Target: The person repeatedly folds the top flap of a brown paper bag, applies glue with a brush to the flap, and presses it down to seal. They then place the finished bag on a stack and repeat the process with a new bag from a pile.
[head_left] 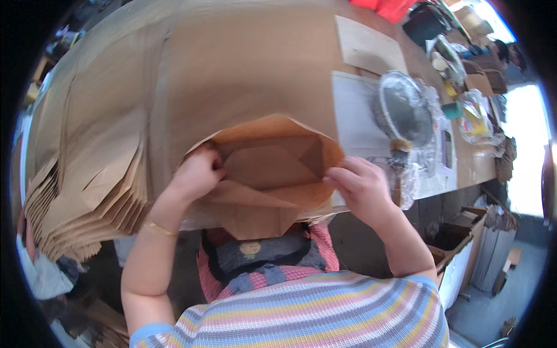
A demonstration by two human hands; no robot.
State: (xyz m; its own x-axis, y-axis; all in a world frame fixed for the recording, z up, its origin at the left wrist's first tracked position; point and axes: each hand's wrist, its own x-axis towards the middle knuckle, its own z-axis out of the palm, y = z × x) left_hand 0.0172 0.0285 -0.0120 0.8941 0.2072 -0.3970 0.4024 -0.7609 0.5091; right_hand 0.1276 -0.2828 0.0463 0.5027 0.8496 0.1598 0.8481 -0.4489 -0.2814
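A large brown paper bag (pixel 255 64) lies on the table before me, its near end spread into a wide mouth with folded flaps. At the left corner of that mouth, my left hand (pixel 198 174) is closed on the paper, fingers curled inside the edge. My right hand (pixel 361 184) pinches the right corner of the same opening between thumb and fingers. Inside the mouth, creased inner panels show. One flap hangs down over the table's near edge, above my lap.
Overlapping stacked paper bags (pixel 96 197) fan out at the left. To the right stand a plastic-lined basin (pixel 406 110) and a brush (pixel 400 152). A pale board (pixel 371 45) lies farther back. An open carton (pixel 458 238) sits lower right, below table height.
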